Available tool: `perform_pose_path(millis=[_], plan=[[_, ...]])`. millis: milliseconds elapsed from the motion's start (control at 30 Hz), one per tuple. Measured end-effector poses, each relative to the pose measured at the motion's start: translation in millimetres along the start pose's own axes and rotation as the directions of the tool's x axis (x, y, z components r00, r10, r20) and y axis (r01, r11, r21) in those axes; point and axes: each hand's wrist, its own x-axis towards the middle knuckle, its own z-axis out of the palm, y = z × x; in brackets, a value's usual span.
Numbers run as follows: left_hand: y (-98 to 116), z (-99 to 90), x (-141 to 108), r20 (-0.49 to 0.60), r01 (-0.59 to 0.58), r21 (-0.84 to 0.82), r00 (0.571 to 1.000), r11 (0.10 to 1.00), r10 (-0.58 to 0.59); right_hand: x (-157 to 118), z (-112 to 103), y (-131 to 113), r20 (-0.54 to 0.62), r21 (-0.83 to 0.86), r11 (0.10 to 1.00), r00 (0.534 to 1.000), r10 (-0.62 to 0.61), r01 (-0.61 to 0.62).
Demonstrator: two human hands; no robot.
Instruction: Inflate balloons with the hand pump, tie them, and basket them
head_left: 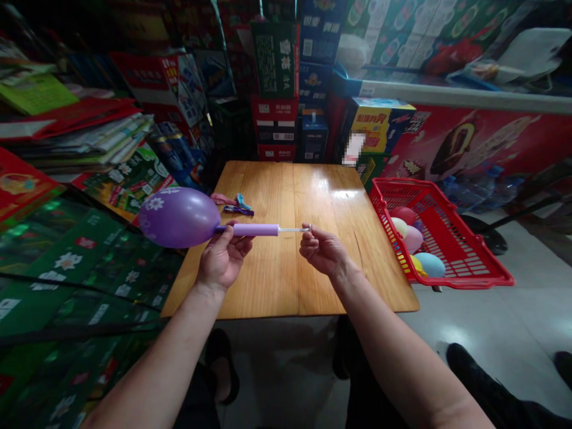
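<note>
A purple balloon with white flower prints is partly inflated, its neck over the tip of a light purple balloon pump. My left hand is closed round the balloon's neck and the nozzle end of the pump. At the other end, the white plunger rod sticks out of the barrel. My right hand pinches the rod's end, fingers curled in. Beyond the pump, several uninflated balloons in pink, blue and dark purple lie on the wooden table.
A red basket with several inflated balloons stands at the table's right side. Green beer cases and stacked papers crowd the left. Boxes line the back, with a freezer at the right. Another person's shoe shows lower right.
</note>
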Motion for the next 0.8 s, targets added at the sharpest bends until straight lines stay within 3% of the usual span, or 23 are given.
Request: perform_pose_path(millis=[200,433,600,800], plan=[[-11.7,2.1,-6.9,0.038,0.099,0.013,0.994,0.995,-0.100,3.8,-0.6,17.1,0.013,0.016,0.997,0.997,0.077,-0.077],[0.9,0.5,-2.7,-0.014,0.005,-0.018,1.000,1.000,-0.005,1.1,0.1,2.2,0.019,0.014,1.000,1.000,-0.022,0.022],[-13.0,2.3,-10.2,0.038,0.093,-0.014,0.995,0.996,-0.092,4.2,1.9,20.8,0.034,-0.014,0.997,0.997,0.071,-0.070],[3.3,-2.9,-0.3,-0.008,0.031,-0.044,0.999,0.999,-0.032,-2.4,0.8,-9.5,0.004,-0.007,1.000,1.000,-0.007,0.007]])
